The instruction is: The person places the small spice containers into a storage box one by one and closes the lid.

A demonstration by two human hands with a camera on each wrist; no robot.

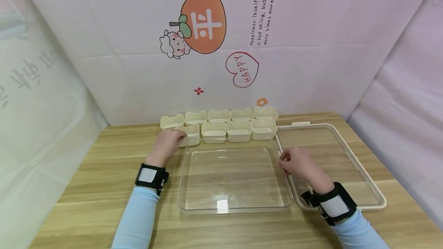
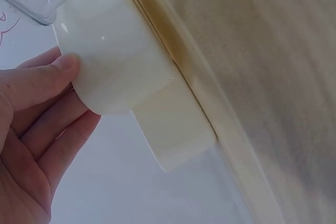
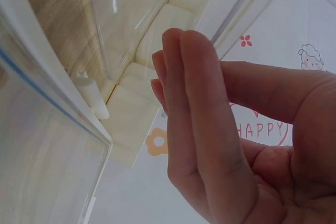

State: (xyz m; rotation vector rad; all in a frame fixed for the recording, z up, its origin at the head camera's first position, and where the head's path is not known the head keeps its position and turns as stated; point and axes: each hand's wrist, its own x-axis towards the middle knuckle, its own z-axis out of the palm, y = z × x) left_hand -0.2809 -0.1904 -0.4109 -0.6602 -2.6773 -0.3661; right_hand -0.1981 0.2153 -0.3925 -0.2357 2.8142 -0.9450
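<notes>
My left hand [image 1: 167,145] grips the front-left cream cup [image 1: 192,135] at its left end. In the left wrist view the thumb presses on the cup's smooth wall [image 2: 113,51], with the other fingers behind it. A clear rectangular tray [image 1: 228,209] lies before me, its far rim overlapping the front cups. At its right rim, my right hand [image 1: 300,161] pinches the edge between thumb and fingertips. The right wrist view shows the fingers [image 3: 202,114] held together, hiding part of the tray's rim.
Behind the tray, several cream cups [image 1: 238,131] stand in two rows against the printed cloth [image 1: 138,83]. A clear lid with a white frame [image 1: 361,172] lies on the wooden table [image 1: 86,199] at the right, beside the tray.
</notes>
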